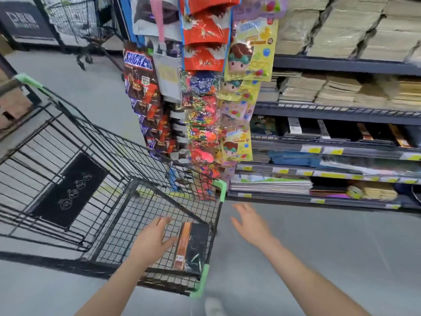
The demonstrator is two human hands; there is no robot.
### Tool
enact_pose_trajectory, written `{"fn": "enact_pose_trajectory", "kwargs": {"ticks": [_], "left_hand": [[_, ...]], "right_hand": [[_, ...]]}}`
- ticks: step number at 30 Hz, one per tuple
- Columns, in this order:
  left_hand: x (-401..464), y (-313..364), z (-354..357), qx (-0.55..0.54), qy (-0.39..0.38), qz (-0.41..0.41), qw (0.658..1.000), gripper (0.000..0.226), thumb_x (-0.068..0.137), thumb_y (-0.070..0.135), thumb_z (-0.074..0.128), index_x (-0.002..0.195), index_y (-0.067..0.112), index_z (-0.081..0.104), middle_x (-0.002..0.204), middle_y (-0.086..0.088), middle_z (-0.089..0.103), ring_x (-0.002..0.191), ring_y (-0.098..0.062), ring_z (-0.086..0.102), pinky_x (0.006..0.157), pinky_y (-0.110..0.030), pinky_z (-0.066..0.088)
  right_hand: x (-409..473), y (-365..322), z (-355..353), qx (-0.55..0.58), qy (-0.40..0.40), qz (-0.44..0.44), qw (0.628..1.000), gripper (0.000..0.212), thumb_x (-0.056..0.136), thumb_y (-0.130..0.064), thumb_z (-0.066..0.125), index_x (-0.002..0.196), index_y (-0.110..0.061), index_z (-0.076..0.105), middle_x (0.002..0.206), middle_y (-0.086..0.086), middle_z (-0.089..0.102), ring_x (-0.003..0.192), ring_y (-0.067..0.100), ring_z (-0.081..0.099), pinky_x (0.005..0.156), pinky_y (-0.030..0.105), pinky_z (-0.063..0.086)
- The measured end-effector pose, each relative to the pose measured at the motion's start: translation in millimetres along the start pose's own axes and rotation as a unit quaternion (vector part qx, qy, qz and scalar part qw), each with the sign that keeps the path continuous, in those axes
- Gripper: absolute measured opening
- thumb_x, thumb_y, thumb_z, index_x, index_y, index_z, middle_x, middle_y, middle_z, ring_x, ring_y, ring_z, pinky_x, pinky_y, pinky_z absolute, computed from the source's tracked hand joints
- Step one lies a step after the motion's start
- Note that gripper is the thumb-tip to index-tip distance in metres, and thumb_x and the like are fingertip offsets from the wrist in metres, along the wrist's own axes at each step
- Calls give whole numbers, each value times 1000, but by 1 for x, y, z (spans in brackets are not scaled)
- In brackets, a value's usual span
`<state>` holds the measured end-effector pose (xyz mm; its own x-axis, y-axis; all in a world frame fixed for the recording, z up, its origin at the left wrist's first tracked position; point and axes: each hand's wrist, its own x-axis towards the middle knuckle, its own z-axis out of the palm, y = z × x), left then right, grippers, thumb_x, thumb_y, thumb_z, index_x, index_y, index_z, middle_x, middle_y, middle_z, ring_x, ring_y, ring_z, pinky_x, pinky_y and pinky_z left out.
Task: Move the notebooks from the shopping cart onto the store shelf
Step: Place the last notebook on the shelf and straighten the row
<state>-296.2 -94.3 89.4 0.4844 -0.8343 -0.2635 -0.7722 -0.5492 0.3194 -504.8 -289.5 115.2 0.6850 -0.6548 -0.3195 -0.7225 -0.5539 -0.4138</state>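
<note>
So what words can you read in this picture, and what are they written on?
"SNICKERS": on the brown candy bag hanging at the top of the strip beside the shelf.
Yellow price tags on the shelf edges: too blurred to read.
Yellow cartoon packets: print too blurred.
Black sign at top left: white lettering unreadable.
Notebook in the cart's child seat: label too small.

I can't read the words on the black notebook [194, 246] in the shopping cart [127, 185], because they are too blurry. The stacks on the store shelf [341, 65] are fuzzy too, and the picture's right edge cuts them off. My left hand [152, 238] covers part of the cart's wire seat, and the cart's far left side runs out of the picture.
</note>
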Motion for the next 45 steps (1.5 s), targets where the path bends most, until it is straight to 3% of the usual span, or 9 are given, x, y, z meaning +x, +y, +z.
{"fn": "enact_pose_trajectory", "kwargs": {"ticks": [8,12,16,21,24,28,34,42,45], "left_hand": [[74,-32,53,-1,-117,45,992,64,86,48,55,140,22,32,138,4,42,115,-15,51,94,-32,46],[112,-49,101,25,-174,97,980,70,83,42,62,141,23,29,137,3,42,116,-16,49,93,-33,47],[142,-68,156,84,-206,129,966,86,74,35,73,143,23,24,144,5,32,123,-15,42,101,-35,43],[169,-84,215,90,-234,135,958,122,62,58,74,148,20,-5,156,0,5,144,-23,8,115,-44,19],[173,-86,224,57,-233,141,960,131,52,61,77,149,20,-2,153,-2,16,141,-24,15,116,-43,18],[173,-87,211,22,-229,123,965,117,50,44,85,145,25,20,133,-4,36,122,-22,39,104,-37,39],[162,-80,156,-34,-239,173,955,60,85,22,63,137,34,35,115,-4,57,101,-21,58,87,-32,48],[139,-53,2,-166,-182,187,951,56,89,11,58,124,51,40,109,-5,66,90,-20,65,78,-40,56],[137,-38,-63,-187,-146,209,949,56,87,11,61,116,55,42,120,-5,62,94,-19,60,86,-37,51]], "right_hand": [[32,7,23,20,58,118,991,47,94,-24,45,139,-16,34,137,7,41,119,30,49,95,37,40],[37,20,58,21,91,206,974,46,93,-27,46,137,-16,38,139,5,41,117,30,51,92,40,43],[42,34,106,24,108,224,968,47,92,-28,48,137,-18,39,133,4,46,116,29,50,90,38,46],[50,47,157,12,100,246,964,46,93,-27,47,137,-16,38,137,4,44,119,28,48,91,38,45],[48,47,174,16,94,252,963,46,94,-27,46,137,-13,38,136,7,45,118,29,48,89,38,46],[41,37,180,15,94,258,961,46,95,-28,45,138,-14,37,137,6,42,118,28,48,89,37,45],[15,18,150,42,104,279,954,46,95,-28,42,140,-17,34,139,2,39,124,25,43,93,36,42],[-28,-54,79,90,119,215,965,50,94,-31,43,141,-25,28,139,-2,39,119,22,47,93,39,45],[-33,-83,53,120,112,163,973,58,94,-33,45,145,-32,17,140,-2,36,103,24,56,91,42,46]]}}
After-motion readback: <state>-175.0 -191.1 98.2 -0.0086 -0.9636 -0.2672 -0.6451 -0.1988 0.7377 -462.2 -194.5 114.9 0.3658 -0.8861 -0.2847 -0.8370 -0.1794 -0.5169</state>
